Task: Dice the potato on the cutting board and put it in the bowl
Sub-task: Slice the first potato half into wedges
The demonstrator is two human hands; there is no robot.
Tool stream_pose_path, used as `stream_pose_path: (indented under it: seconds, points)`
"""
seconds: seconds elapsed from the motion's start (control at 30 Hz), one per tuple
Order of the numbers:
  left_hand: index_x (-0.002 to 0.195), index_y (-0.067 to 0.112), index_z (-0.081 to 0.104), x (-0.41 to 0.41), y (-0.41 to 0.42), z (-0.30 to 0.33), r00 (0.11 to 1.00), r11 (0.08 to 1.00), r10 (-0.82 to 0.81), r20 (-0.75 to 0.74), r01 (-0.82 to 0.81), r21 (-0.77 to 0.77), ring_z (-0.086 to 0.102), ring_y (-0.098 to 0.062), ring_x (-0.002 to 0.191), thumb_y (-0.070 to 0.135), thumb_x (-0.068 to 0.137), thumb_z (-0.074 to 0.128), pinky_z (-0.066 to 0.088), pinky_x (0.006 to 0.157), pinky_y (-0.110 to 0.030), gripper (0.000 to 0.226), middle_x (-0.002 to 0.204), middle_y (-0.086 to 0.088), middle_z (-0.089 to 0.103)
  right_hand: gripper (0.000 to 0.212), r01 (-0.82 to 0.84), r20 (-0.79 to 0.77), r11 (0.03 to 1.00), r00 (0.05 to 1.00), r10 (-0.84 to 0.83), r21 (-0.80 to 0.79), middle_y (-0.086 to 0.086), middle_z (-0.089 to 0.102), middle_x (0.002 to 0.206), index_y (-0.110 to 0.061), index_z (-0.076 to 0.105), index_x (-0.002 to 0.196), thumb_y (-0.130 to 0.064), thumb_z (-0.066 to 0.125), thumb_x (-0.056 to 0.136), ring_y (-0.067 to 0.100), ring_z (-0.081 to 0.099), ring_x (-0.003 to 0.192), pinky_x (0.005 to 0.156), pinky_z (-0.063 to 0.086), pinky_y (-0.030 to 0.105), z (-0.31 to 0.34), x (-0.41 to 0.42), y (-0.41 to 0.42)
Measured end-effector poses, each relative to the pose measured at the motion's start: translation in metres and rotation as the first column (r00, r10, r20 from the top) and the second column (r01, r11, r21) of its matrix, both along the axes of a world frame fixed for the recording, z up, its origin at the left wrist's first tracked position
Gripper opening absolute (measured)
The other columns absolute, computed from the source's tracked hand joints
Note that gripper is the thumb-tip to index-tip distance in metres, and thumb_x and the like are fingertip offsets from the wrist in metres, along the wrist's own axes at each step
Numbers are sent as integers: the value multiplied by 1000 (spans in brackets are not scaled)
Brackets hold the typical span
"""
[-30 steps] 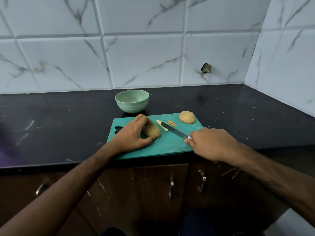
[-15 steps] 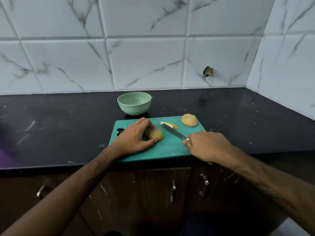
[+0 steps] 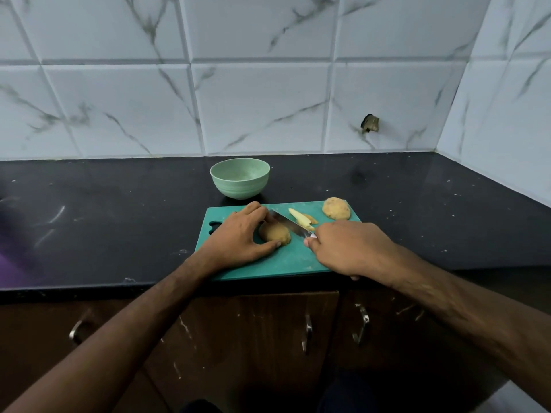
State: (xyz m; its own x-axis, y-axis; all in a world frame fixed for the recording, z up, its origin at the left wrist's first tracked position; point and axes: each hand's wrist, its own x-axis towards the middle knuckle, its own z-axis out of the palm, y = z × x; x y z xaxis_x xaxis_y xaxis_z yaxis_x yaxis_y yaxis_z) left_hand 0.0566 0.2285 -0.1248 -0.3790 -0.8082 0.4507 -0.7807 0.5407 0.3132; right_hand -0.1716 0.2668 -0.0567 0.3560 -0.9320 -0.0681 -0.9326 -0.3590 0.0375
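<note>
left hand (image 3: 238, 236) holds the potato piece (image 3: 274, 233); right hand (image 3: 346, 248) grips the knife (image 3: 290, 224), whose blade could nick nearby fingertips (image 3: 277, 244).

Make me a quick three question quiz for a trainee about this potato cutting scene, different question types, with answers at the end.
1. True or false: the bowl already holds diced potato.
2. Which hand holds the knife? A) left B) right
3. Fill in: the left hand steadies a potato piece on the ____.

Key
1. False; it looks empty.
2. B; the right hand grips the handle.
3. Cutting board, where cut slices and another potato half also lie.
</note>
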Motion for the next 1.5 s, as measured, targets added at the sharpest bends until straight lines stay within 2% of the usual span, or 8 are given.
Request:
stream_pose_path:
  seconds: [0.23, 0.37, 0.6, 0.8, 0.93, 1.03, 1.2, 1.5]
  points:
    - [108, 24, 63, 0, -1, -1, 1000, 1000, 11, -26, -11, 11, 56, -6, 93, 59, 79, 66, 51, 83, -31, 45, 102, 12, 52, 45, -25, 27, 991, 999, 21, 134, 7, 62, 75, -6, 60, 102, -42, 35, 109, 14, 56, 41, 46, 50, 28, 16, 2, -9]
    - [109, 25, 63, -1, 0, 0, 999, 1000, -15, -35, 15, 13, 58, -5, 95, 54, 79, 70, 51, 85, -25, 43, 104, 14, 54, 36, -46, -23, 995, 999, 48, 87, 11, 67, 85, -3, 56, 99, -33, 38, 108, 16, 61, 43, 55, 56, 34, 14, 14, -15]
    - [108, 22, 64, -2, -2, -1, 1000, 1000, 7, -17, -6, 14, 59, -9, 94, 59, 77, 66, 53, 86, -36, 48, 103, 9, 57, 32, -27, 37, 995, 999, 23, 97, 9, 68, 75, -7, 60, 92, -30, 42, 105, 18, 63, 41, 48, 51, 32, -9, 35, -37]
    - [106, 21, 64, -3, 2, 2, 999, 999, 34, -5, -34, 18, 58, -9, 90, 63, 75, 64, 52, 83, -36, 52, 99, 9, 56, 39, -27, 62, 991, 998, 19, 127, 3, 66, 82, -14, 57, 100, -45, 34, 108, 16, 66, 51, 55, 53, 32, -13, 15, -6]
    - [105, 21, 65, -2, 4, 4, 1000, 999, 31, 1, -31, 20, 57, -7, 90, 59, 76, 66, 53, 83, -35, 48, 99, 12, 55, 38, -28, 86, 992, 996, 17, 125, 1, 65, 80, -19, 56, 93, -48, 36, 108, 15, 67, 56, 51, 47, 28, -21, -15, 24]
    - [109, 21, 64, -5, 6, 4, 999, 999, 40, 16, -41, 24, 58, -8, 92, 54, 79, 68, 52, 87, -34, 45, 103, 10, 54, 39, -34, 69, 997, 997, 29, 73, -2, 60, 81, -21, 52, 88, -49, 35, 108, 14, 65, 70, 56, 43, 29, -29, -25, 37]
    - [114, 26, 58, -5, 10, -2, 997, 995, 79, 17, -80, 59, 58, -9, 99, 64, 77, 58, 51, 92, -38, 53, 111, 12, 52, 36, -94, -71, 992, 994, 88, -86, -5, 51, 77, -23, 52, 93, -47, 30, 109, 10, 53, 70, 68, 48, 34, -23, -27, 40]
    - [114, 27, 57, -4, 11, -4, 997, 995, 75, -27, -73, 71, 57, -6, 104, 55, 83, 67, 51, 95, -36, 43, 112, 13, 52, 43, 57, -13, 997, 998, -58, -51, -6, 52, 83, -25, 56, 100, -54, 26, 108, 11, 56, 76, 67, 45, 35, -2, -52, 17]
